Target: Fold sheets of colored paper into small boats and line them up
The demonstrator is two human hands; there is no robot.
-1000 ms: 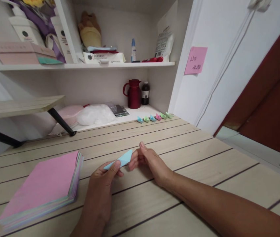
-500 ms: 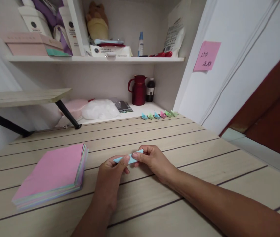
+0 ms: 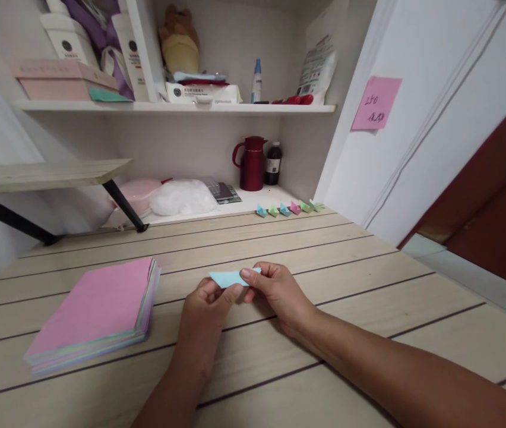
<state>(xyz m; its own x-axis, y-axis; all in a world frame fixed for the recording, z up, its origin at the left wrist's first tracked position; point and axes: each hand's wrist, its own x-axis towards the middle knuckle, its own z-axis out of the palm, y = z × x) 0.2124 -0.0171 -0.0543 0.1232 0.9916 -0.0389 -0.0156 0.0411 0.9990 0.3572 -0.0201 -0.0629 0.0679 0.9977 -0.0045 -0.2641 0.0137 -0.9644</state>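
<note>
Striped table (image 3: pixel 360 291), your left hand (image 3: pixel 204 310) and right hand (image 3: pixel 283 295) pinching blue paper (image 3: pixel 227 279). Squeeze too hard and it might crumple.

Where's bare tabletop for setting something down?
On the pale plank table, the widest patch lies between the right hand and the right edge. Another strip runs between the light-blue folded paper and the small multicoloured paper boats. Crowded: the far edge by those boats, and the left, by the pink-topped paper stack.

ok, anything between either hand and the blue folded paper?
Nothing visible. Right hand pinches the blue folded paper near its right end; left hand is at its lower edge. Paper stack lies off to the left.
</note>
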